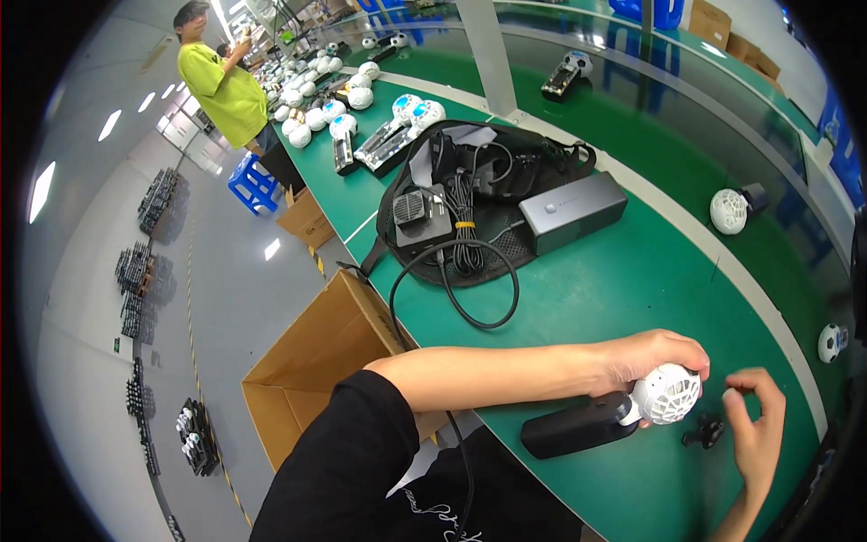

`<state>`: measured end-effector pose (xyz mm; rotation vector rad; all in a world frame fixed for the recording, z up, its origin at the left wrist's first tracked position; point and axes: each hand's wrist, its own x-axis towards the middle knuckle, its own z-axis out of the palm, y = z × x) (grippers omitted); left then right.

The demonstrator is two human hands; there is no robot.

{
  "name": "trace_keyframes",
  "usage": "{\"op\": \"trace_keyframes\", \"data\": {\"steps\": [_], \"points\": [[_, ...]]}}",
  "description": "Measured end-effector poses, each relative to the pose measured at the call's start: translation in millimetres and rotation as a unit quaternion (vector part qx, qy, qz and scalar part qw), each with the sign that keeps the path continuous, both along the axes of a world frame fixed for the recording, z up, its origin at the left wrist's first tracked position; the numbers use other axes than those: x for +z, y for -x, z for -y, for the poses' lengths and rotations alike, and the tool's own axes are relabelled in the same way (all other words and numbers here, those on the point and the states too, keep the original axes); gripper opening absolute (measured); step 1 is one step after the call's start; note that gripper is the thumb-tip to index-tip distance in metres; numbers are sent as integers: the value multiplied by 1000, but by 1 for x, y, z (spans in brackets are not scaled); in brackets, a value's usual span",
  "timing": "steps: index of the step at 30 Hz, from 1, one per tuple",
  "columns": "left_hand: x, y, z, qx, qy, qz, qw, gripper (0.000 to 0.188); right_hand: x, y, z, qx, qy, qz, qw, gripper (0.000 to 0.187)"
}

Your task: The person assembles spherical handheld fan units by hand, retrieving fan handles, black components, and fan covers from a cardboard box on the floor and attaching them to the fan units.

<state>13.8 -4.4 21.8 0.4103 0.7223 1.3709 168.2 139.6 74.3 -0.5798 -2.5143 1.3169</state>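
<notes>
- My left hand (664, 354) grasps the white openwork ball (670, 395) in the lower right of the frame; a one-sided hold like this could let the ball twist.
- Its black body (578, 426) slants toward the table's near edge, so a slack grip could let it slide off.
- My right hand (763, 420) hovers beside it, fingers curled and blurred; I cannot tell whether they pinch anything.
- The small black part (710, 431) lies between my hands, where a careless knuckle could knock it away.
- The black cable (517, 298), mid-frame, passes behind my left forearm; snagging it could tug the black bag (510, 259).
- Anything slipping over that edge could drop into the open carton (275, 420), lower left of centre.
</notes>
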Motion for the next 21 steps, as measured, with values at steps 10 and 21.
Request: {"op": "trace_keyframes", "data": {"steps": [10,21], "points": [[8,11,-2,47,43,-49,997,22,-2,-12,-4,42,-139,249,958,20],[15,19,2,131,2,-123,984,18,-17,-6,2,-65,-134,16,989,13]]}}
